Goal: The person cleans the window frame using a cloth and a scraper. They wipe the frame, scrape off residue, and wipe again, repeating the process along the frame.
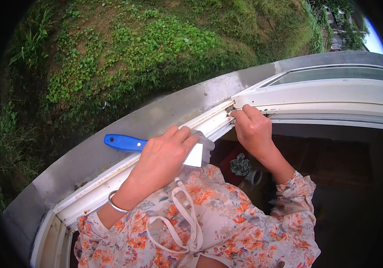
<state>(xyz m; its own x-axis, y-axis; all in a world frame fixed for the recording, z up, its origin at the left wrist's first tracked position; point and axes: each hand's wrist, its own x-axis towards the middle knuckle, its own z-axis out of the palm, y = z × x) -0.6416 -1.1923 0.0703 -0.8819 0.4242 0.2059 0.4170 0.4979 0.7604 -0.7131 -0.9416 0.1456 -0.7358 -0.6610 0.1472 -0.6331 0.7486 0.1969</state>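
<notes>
My left hand [163, 152] is closed around a putty knife, whose blue handle [124, 142] sticks out to the left and whose pale blade [194, 156] shows past the knuckles. A grey cloth [205, 147] is bunched under the same hand. Both rest over the white window frame track [106, 181], which has brownish dirt along its outer rail. My right hand [254, 130] is pinched at the track, where the frame meets the sliding sash [316, 96]. Dark grime shows beside its fingertips; anything between them is hidden.
Beyond the frame runs a grey concrete ledge [155, 111], with a grassy, weedy slope [146, 49] below. Inside, beneath my right arm, are a dark patterned bundle [240, 165] and a white round container [254, 177]. The indoor area to the right is dark.
</notes>
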